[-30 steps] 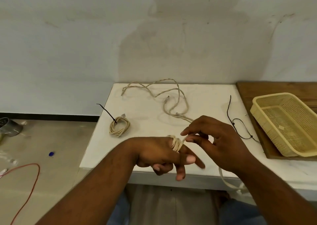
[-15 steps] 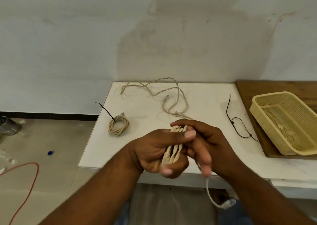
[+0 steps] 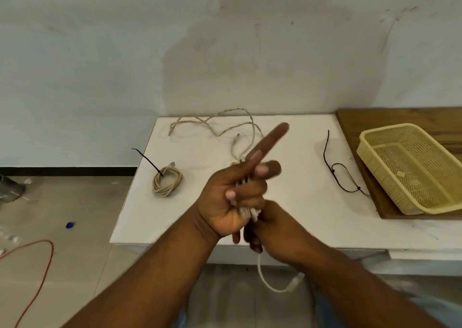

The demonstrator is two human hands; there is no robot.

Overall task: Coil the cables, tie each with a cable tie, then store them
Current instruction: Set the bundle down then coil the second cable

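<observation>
While the left hand (image 3: 232, 197) holds its grip closed round the turns of the cable (image 3: 253, 213), index finger pointing straight out between 1 and 2 o'clock, the coiling step for this cable is judged to be in hand and close to its end. The right hand (image 3: 277, 230) sits just below, at 4 o'clock of the left; its grip appears to pinch the free run of the same cable, though blur makes this uncertain. A short tail hangs below the worktop (image 3: 162, 215) edge and ends in the connector (image 3: 296, 281). One tied coil (image 3: 167, 182) lies at 9 o'clock of the hands, a loose cable (image 3: 217, 125) at 12 o'clock, the spare cable ties (image 3: 337, 175) at 3 o'clock, and the basket (image 3: 390, 127) beyond them on the same bearing. Next move, as judged: lay the tail onto the turns, keep the left grip closed so that the coil does not spring apart, then reach for a tie.
</observation>
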